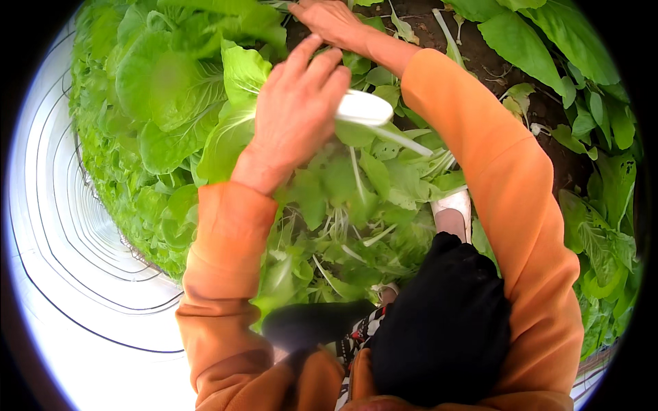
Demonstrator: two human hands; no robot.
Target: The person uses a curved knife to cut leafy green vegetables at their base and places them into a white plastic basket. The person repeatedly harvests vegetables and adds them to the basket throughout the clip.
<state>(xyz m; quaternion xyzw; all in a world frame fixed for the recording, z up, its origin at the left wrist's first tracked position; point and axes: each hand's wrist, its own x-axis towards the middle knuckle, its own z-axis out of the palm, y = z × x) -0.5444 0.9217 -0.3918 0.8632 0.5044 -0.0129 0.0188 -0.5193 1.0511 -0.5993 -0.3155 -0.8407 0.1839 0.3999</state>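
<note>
My left hand [300, 97] is closed around a leafy green vegetable, back of the hand upward. Its thick white stalk base [366, 108] sticks out to the right of the hand, while its bright green leaves [244, 74] spread to the left. My right hand [329, 20] is at the top edge, just beyond the left fingertips, low among the plants over dark soil. Its fingers are partly out of view, so what they touch cannot be told. Loose leaves with pale stems [390, 138] lie below and right of the left hand.
Dense leafy plants [164, 103] fill the left side, and more large-leaved plants [606, 195] stand at the right. Dark soil [483, 61] shows at upper right. Detached leaves [339, 257] cover the ground by my light shoe [455, 205]. White ribbed sheeting [67, 205] curves along the far left.
</note>
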